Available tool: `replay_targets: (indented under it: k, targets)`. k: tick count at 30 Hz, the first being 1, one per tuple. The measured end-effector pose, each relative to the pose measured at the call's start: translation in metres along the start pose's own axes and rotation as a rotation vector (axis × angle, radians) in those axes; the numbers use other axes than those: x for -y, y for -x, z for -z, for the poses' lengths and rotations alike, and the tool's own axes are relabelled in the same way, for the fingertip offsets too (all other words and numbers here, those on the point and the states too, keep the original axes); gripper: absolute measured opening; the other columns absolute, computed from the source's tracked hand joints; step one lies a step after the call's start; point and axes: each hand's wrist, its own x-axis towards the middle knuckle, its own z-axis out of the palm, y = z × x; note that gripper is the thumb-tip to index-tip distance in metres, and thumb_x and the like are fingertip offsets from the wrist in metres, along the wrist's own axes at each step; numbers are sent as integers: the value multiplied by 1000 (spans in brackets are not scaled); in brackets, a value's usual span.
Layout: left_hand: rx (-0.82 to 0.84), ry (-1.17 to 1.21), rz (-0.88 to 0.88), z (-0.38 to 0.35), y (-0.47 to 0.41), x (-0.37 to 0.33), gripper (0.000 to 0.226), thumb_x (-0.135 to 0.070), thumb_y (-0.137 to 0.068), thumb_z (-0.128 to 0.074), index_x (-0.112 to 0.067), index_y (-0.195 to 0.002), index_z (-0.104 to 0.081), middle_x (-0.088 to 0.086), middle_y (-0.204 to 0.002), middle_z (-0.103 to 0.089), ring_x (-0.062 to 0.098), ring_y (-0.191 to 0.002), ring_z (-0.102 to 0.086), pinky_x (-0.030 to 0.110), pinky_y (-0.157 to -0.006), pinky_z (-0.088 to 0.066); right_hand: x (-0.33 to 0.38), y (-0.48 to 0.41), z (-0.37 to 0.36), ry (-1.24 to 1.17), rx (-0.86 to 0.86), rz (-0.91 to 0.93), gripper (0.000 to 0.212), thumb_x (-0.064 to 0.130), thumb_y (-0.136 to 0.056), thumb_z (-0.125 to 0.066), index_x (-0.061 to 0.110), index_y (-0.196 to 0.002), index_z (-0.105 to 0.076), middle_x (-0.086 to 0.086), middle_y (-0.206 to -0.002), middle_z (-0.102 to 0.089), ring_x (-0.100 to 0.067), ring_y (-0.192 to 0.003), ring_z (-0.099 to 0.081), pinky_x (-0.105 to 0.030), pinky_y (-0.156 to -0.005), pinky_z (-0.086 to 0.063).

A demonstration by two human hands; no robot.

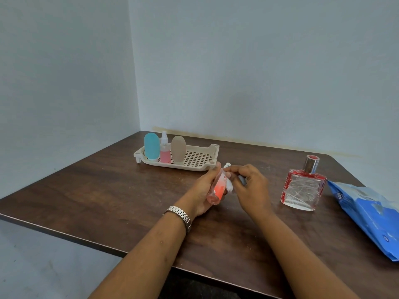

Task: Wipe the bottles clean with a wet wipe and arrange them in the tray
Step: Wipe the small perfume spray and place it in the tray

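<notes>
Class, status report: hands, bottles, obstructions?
Left hand holds orange bottle; right hand pinches wet wipe against it. Three bottles upright in tray; perfume bottle outside. Tray approach clear.

Both forearms are reaching forward, the left hand (203, 190) gripping a pink bottle (217, 190), the right hand (251, 186) pinching a wipe (229, 187) against it.

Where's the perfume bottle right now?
Head view: the perfume bottle stands upright on the table at the right, apart from the right hand and just left of the blue wipe pack.
</notes>
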Motion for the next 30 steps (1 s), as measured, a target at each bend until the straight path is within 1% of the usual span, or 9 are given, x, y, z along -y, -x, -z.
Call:
replay_targets:
  k: [3, 5, 9, 13, 16, 19, 23, 26, 30]
  targets:
    - [-42, 54, -26, 3, -4, 0, 28, -40, -96, -49, -16, -103, -61, 3, -75, -65, 14, -66, -60, 26, -60, -47, 2, 3, -3, -36, 40, 26, 16, 13, -84, -67, 21, -96, -72, 7, -82, -59, -1, -76, -55, -5, -65, -40]
    - [-101, 136, -43, 9, -7, -2, 38, -40, -95, -51, -8, -112, -61, 9, -86, -66, 19, -74, -64, 30, -65, -52, 6, 7, -7, -71, 111, 88, 19, 10, -82, -68, 24, -94, -72, 10, -82, -59, -2, -79, -56, -7, -67, -42]
    - [-212, 276, -71, 16, -12, -7, 49, -43, -89, -58, 0, -111, -62, 10, -84, -62, 20, -72, -59, 31, -68, -49, 15, 13, -14, -121, 230, 196, 18, 13, -81, -70, 25, -93, -74, 15, -84, -58, -2, -83, -58, -11, -70, -45]
    - [-263, 345, -103, 14, -13, -5, 71, -41, -71, -75, -4, -128, -56, 16, -111, -59, 27, -90, -62, 37, -68, -55, 14, 11, -10, -86, 261, 204, 19, 15, -82, -69, 30, -93, -73, 13, -80, -56, -3, -80, -55, -9, -64, -40]
    - [-184, 264, -98, 9, -7, -5, 57, -38, -81, -67, -3, -125, -57, 15, -101, -64, 23, -84, -65, 34, -71, -53, 12, 9, -10, -66, 157, 179, 16, 12, -82, -69, 23, -92, -74, 12, -78, -55, 0, -78, -53, -6, -63, -38]
    - [-54, 128, -60, 2, -3, -2, 30, -35, -91, -57, -9, -107, -61, 8, -81, -67, 14, -62, -65, 25, -50, -53, 6, 4, -5, -10, 8, 107, 15, 13, -83, -67, 21, -94, -74, 7, -78, -55, -1, -73, -53, -7, -63, -38]
    - [-4, 12, -12, -3, 3, -2, 32, -38, -93, -53, -8, -102, -57, 9, -71, -61, 12, -51, -58, 19, -43, -47, -5, -3, 5, 50, -71, -24, 14, 17, -87, -63, 22, -96, -72, 3, -84, -61, -5, -77, -55, -8, -64, -38]
    - [15, 31, -17, -2, 5, -4, 34, -38, -92, -54, -8, -107, -57, 8, -73, -61, 12, -55, -58, 18, -44, -47, -5, -3, 4, 31, -105, -19, 14, 15, -86, -64, 21, -96, -72, 3, -85, -63, -3, -78, -56, -4, -65, -40]
    - [-26, 107, -129, -1, 6, -7, 35, -36, -92, -54, -5, -107, -58, 7, -69, -65, 12, -55, -60, 18, -44, -48, -1, 3, 0, -70, -44, 19, 15, 18, -86, -64, 21, -100, -71, 5, -91, -66, -2, -85, -60, -9, -71, -46]
